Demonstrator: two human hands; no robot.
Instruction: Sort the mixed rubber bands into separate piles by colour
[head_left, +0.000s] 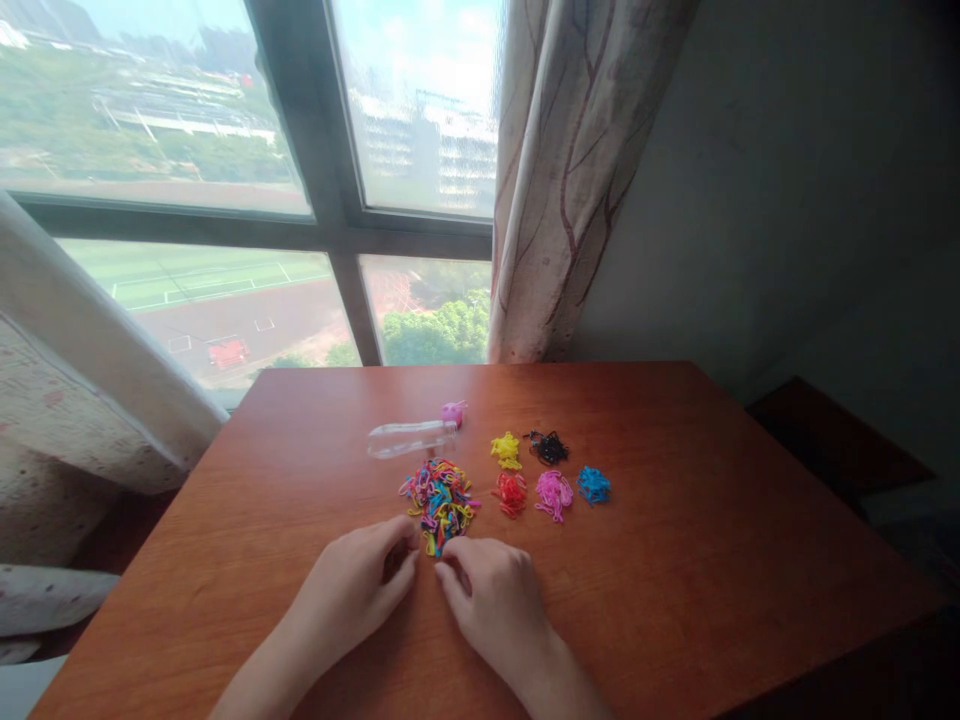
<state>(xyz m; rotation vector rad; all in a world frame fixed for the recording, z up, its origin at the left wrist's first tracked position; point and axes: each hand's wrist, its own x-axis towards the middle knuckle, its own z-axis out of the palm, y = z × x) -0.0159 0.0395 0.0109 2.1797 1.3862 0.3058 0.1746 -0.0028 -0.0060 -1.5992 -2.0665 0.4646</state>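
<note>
A mixed pile of small coloured rubber bands lies on the brown wooden table. My left hand and my right hand rest on the table at the pile's near edge, fingers curled, fingertips touching the nearest bands. What they pinch, if anything, is hidden. To the right of the pile lie small sorted heaps: yellow, black, red, pink and blue. A clear plastic bottle with a pink cap lies on its side behind the pile.
A window with a dark frame stands behind the table, with curtains at the right and lower left. A dark wall is at the right, and a lower dark surface sits beside the table's right edge.
</note>
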